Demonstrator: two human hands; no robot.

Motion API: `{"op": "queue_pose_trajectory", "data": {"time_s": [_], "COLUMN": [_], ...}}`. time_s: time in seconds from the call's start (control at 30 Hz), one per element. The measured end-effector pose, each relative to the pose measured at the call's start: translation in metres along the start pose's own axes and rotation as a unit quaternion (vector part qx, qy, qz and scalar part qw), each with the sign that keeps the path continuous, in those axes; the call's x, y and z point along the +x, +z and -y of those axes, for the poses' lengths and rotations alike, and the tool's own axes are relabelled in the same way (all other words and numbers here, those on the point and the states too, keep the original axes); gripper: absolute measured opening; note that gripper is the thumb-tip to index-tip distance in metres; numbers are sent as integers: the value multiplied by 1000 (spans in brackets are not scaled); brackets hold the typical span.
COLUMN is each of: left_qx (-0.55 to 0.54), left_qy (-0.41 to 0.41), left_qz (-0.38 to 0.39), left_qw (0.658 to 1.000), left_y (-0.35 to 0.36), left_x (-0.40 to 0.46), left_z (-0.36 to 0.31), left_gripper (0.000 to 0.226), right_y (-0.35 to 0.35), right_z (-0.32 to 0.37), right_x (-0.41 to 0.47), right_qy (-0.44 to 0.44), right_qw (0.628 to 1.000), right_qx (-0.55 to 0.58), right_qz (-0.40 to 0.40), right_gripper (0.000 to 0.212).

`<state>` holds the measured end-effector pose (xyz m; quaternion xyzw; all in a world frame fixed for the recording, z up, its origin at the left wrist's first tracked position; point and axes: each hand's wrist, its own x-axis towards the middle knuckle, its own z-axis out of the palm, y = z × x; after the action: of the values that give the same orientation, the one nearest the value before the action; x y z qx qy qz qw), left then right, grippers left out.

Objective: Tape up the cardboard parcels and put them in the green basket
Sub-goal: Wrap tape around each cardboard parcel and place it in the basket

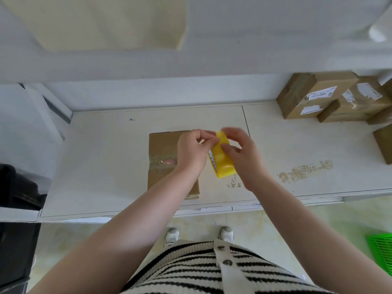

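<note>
Head view. Worktop: white, scuffed, with torn tape residue at right. Cardboard parcel: lay flat at centre, a clear tape strip across it, its right part hidden under the left forearm. Yellow tape roll: held on edge above the worktop, just right of the parcel. Left hand: fingers curled, thumb and forefinger pinching at the roll's upper rim; whether a loose tape end was caught could not be told. Right hand: blurred, fingers curled round the roll's far side. Stacked parcels: far right corner, labels unreadable, one cut off by the frame edge. Green basket: on the floor at lower right, only a corner visible.
</note>
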<state>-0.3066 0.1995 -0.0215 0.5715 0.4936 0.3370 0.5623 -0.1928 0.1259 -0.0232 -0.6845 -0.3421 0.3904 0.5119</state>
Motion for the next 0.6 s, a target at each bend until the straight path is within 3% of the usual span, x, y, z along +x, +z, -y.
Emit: {"op": "queue_pose_trajectory", "data": {"time_s": [0.07, 0.2, 0.4, 0.6], "left_qx": [-24, -14, 128, 187], "left_qy": [18, 46, 93, 229], "left_qz": [10, 50, 75, 84], "left_qw": [1000, 998, 984, 952], "left_y": [3, 8, -1, -1], "left_x": [0, -3, 1, -4], "left_z": [-6, -20, -23, -27], "left_gripper": [20, 26, 12, 19], "right_y": [-1, -5, -8, -12], "right_z": [0, 4, 2, 7], "right_x": [-1, 2, 0, 1], "right_qy": [1, -18, 51, 94], "right_qw": [999, 999, 989, 975], "right_qx": [42, 33, 137, 199], "right_qz": [-5, -25, -23, -30], "right_gripper": [43, 27, 13, 11]}}
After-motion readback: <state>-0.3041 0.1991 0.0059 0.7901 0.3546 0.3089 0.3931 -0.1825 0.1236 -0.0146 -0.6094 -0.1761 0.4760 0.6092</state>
